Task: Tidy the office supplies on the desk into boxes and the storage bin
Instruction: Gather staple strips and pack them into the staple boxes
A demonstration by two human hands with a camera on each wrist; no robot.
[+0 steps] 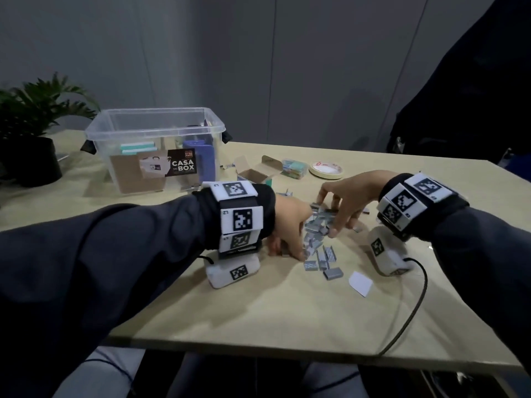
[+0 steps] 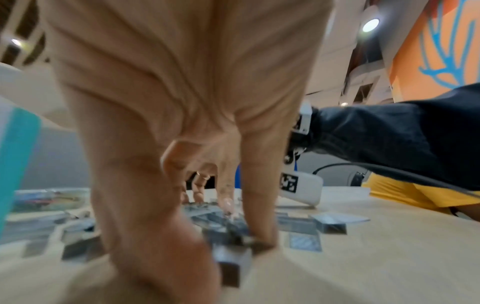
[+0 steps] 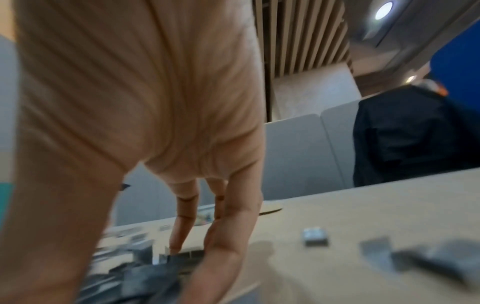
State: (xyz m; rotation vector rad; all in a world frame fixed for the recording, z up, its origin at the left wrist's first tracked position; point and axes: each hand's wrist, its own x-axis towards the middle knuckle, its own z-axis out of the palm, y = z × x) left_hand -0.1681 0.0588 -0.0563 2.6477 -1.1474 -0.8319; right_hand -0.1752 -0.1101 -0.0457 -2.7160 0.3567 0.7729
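Observation:
A loose pile of grey staple strips (image 1: 319, 231) lies on the desk between my hands. From the pile's left side, my left hand (image 1: 290, 228) has its fingers pointing down onto the table and pressing against the strips (image 2: 330, 222). My right hand (image 1: 339, 205) arches over the pile from the right, fingertips touching its top and far side. In the right wrist view, its fingers (image 3: 221, 236) reach straight down onto the strips (image 3: 315, 239). A small cardboard box (image 1: 255, 175) stands with its flaps up behind the pile. The clear storage bin (image 1: 155, 130) is at the back left.
A roll of tape (image 1: 327, 170) and a packet of coloured clips (image 1: 293, 168) lie behind the box. A white paper scrap (image 1: 360, 282) lies near the pile. A potted plant (image 1: 31, 133) stands at the far left. A black cable (image 1: 413, 311) crosses the desk's right front.

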